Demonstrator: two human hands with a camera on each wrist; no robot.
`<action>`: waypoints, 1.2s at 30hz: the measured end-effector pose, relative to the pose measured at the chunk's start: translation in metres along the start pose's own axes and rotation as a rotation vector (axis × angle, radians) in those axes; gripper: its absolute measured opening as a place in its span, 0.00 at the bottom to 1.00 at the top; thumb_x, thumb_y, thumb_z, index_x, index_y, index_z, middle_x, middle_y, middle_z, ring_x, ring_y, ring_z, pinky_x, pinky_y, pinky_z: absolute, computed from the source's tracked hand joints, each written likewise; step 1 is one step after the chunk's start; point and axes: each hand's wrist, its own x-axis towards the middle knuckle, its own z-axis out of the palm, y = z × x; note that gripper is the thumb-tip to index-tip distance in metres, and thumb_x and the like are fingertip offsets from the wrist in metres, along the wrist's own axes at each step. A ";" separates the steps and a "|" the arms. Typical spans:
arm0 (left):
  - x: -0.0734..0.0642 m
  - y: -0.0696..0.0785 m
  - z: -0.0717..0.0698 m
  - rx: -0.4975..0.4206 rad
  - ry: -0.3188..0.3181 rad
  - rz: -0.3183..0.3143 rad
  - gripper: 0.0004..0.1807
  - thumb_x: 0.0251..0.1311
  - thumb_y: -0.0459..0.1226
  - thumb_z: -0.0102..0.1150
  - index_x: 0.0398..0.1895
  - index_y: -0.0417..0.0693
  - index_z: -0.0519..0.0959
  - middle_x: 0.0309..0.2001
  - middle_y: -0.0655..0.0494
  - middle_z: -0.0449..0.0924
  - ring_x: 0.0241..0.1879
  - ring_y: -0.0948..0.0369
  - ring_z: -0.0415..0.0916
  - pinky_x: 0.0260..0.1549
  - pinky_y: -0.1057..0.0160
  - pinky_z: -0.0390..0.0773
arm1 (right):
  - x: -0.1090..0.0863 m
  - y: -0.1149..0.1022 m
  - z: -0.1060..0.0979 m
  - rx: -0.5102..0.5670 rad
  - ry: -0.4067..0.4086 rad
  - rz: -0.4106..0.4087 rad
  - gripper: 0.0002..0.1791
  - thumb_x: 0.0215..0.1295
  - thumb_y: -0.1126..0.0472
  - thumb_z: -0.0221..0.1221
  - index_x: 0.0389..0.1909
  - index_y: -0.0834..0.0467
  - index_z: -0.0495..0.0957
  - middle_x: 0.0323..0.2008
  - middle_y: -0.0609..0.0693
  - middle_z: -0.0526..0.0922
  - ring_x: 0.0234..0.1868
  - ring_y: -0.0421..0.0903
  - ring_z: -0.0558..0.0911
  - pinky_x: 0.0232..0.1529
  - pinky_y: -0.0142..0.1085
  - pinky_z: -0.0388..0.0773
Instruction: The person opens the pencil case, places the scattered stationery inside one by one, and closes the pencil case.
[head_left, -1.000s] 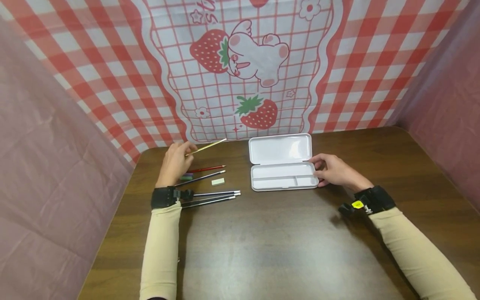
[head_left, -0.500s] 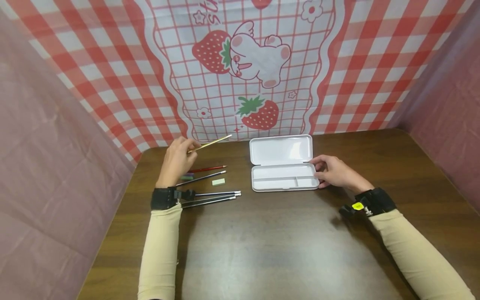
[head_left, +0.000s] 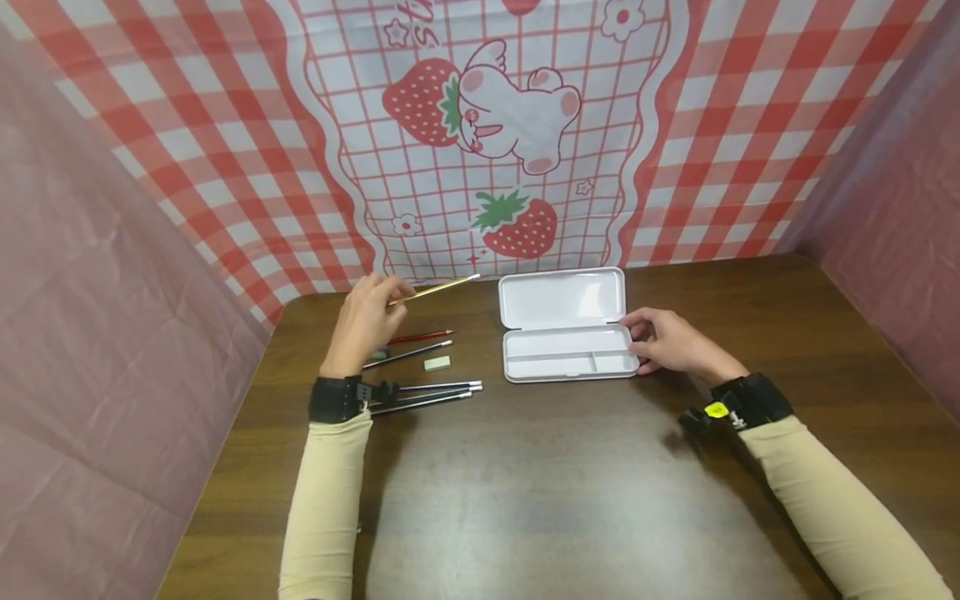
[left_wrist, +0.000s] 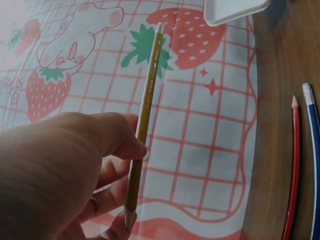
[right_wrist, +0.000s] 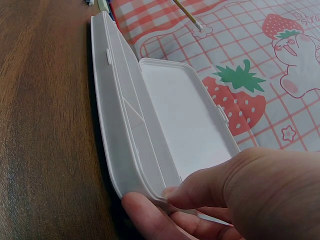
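Observation:
My left hand [head_left: 366, 321] pinches a yellow pencil [left_wrist: 149, 100] between thumb and fingers, above the back left of the table. Its white eraser end points right toward the pencil case, and its sharpened tip lies by my fingertips in the left wrist view. A white pencil case [head_left: 568, 354] lies with its lid folded back, its tray split by dividers. My right hand [head_left: 670, 340] grips the case's right end, thumb over the rim and fingers outside, as the right wrist view shows. The tray's compartments hold nothing.
Left of the case lie a red pencil [head_left: 422, 337], a dark blue pencil [head_left: 408, 354], a pale green eraser [head_left: 437, 363] and several more dark pencils [head_left: 431, 398]. A checked strawberry cloth [head_left: 450, 208] hangs behind the wooden table [head_left: 525, 500].
The left hand has lifted the yellow pencil a little and carried it rightward, nearer the case. The right hand keeps its grip on the case.

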 end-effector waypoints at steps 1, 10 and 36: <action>0.000 0.001 0.001 0.001 -0.005 0.001 0.13 0.67 0.27 0.63 0.52 0.43 0.88 0.48 0.39 0.86 0.52 0.41 0.82 0.53 0.39 0.82 | 0.000 0.000 0.000 0.001 -0.001 0.001 0.30 0.78 0.71 0.63 0.76 0.76 0.68 0.58 0.72 0.75 0.42 0.49 0.83 0.36 0.34 0.92; 0.004 0.009 0.010 0.013 -0.016 0.046 0.14 0.66 0.26 0.63 0.51 0.43 0.89 0.45 0.40 0.86 0.52 0.42 0.83 0.52 0.40 0.82 | 0.000 0.002 -0.002 0.005 0.001 0.011 0.30 0.79 0.71 0.63 0.77 0.75 0.68 0.59 0.72 0.75 0.42 0.50 0.83 0.36 0.33 0.91; 0.009 0.042 0.047 0.034 -0.120 0.156 0.13 0.68 0.27 0.65 0.52 0.46 0.89 0.47 0.43 0.87 0.53 0.44 0.83 0.53 0.44 0.85 | -0.001 -0.003 -0.001 0.018 0.000 0.021 0.30 0.79 0.71 0.63 0.76 0.75 0.68 0.59 0.72 0.75 0.43 0.49 0.83 0.36 0.35 0.92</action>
